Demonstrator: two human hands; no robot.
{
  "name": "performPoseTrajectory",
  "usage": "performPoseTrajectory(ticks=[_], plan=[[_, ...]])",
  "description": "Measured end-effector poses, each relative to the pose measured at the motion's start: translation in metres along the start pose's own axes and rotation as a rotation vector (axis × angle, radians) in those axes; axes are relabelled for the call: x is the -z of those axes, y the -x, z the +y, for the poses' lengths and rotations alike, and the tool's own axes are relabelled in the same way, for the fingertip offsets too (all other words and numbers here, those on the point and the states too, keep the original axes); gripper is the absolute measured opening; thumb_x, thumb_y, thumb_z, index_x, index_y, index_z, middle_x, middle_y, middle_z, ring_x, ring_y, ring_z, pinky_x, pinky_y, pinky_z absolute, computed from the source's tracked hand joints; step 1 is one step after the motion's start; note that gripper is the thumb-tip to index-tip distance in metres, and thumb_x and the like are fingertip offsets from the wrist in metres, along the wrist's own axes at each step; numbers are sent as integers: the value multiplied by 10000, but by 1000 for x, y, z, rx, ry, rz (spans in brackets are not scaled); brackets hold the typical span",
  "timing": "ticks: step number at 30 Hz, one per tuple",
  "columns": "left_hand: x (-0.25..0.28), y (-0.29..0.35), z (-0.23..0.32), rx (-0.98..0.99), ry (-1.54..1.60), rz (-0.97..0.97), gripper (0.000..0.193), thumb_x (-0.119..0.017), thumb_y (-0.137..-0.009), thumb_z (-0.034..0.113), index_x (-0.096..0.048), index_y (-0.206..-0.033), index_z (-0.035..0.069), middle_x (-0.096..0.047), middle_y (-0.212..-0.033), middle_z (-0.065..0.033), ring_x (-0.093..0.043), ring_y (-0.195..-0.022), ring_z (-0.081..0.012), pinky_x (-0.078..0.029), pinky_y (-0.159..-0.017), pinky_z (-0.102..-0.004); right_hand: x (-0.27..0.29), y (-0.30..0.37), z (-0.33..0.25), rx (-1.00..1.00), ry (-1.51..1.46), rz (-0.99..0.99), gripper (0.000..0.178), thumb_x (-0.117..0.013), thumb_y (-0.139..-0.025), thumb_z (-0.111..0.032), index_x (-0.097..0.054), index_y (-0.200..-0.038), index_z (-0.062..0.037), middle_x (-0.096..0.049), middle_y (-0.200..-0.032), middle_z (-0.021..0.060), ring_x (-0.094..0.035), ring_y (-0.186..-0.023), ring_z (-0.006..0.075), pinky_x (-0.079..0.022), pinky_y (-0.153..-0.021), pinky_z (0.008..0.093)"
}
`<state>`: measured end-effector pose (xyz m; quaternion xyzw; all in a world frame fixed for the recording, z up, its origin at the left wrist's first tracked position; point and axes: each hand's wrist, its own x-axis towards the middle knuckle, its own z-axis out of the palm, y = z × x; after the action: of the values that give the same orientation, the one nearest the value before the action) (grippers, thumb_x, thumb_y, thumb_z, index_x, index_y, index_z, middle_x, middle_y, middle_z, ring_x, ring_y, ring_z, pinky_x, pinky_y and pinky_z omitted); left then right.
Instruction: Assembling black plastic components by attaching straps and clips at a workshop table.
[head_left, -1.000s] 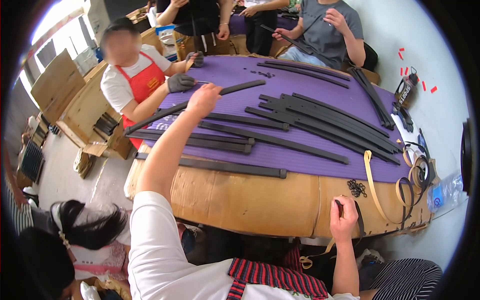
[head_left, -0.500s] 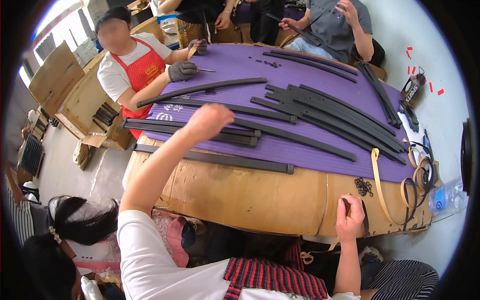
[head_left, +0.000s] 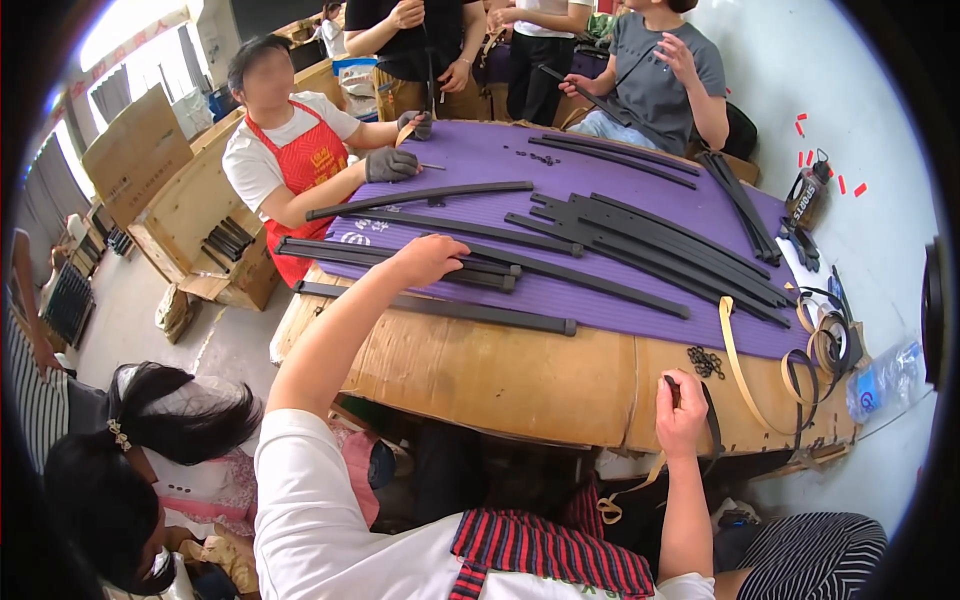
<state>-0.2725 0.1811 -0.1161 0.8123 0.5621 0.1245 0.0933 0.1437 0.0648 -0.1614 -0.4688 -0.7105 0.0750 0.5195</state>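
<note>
My left hand (head_left: 430, 260) reaches over the purple mat, its fingers curled down on the end of a long black bar (head_left: 600, 287) that slants away to the right. Just beside it lie more black bars (head_left: 400, 268) with capped ends, and one longer bar (head_left: 470, 315) rests along the mat's near edge. My right hand (head_left: 682, 415) is closed at the table's front edge, gripping a black strap (head_left: 714, 432). Part of that strap hangs down behind the wrist, and a tan strip (head_left: 635, 487) trails below. A small heap of black rings (head_left: 706, 362) sits just beyond this hand.
A stack of flat black bars (head_left: 650, 240) covers the mat's right half. Loops of tan and black tape (head_left: 820, 350), a clear plastic bottle (head_left: 885, 382) and a dark bottle (head_left: 806, 195) stand along the right. Across the table sits a person in a red apron (head_left: 305, 165); others work behind.
My left hand has come down from above the bars onto one of them. My right hand keeps its grip on the strap. The view has shifted, showing more of the room at the top.
</note>
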Motion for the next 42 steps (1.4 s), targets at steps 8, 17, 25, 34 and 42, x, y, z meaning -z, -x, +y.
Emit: performPoseTrajectory(ticks=[8, 17, 25, 34, 42], plan=[[0, 6, 9, -88, -46, 180, 270, -584, -787, 158, -560, -1039, 65, -560, -955, -141, -509, -980, -303, -408, -852, -366, 1, -2, 0, -11, -9, -11, 95, -569, -765, 32, -557, -850, -9, -546, -763, 98, -523, -664, 209, -423, -580, 290], [-1, 1, -8, 101, 78, 157, 315, -597, -780, 360, -649, -826, 53, -621, -808, -143, -575, -812, -317, -444, -705, -385, -1, -2, 2, -37, -9, -22, 84, -566, -768, 31, -557, -844, -2, -543, -763, 96, -522, -657, 204, -426, -580, 279], [-4, -4, -14, 142, 129, 108, 329, -618, -773, 369, -639, -824, 44, -606, -807, -146, -571, -794, -300, -437, -705, -364, -2, -2, 0, -44, 0, -30, 75, -561, -773, 27, -553, -844, 6, -538, -760, 96, -520, -652, 193, -427, -582, 273], [-5, 5, -2, 62, 126, 301, 273, -647, -762, 304, -618, -831, 42, -586, -869, -111, -549, -853, -284, -438, -742, -356, -1, -2, -2, -48, 10, -26, 77, -561, -775, 28, -556, -847, 1, -539, -761, 97, -521, -655, 197, -427, -583, 276], [-22, 24, 27, -157, -108, 328, 270, -633, -761, 298, -634, -943, 99, -562, -952, -53, -505, -962, -234, -396, -842, -353, 0, -3, -1, -24, 10, -35, 86, -567, -772, 33, -560, -850, -3, -540, -762, 90, -515, -649, 189, -420, -573, 270]])
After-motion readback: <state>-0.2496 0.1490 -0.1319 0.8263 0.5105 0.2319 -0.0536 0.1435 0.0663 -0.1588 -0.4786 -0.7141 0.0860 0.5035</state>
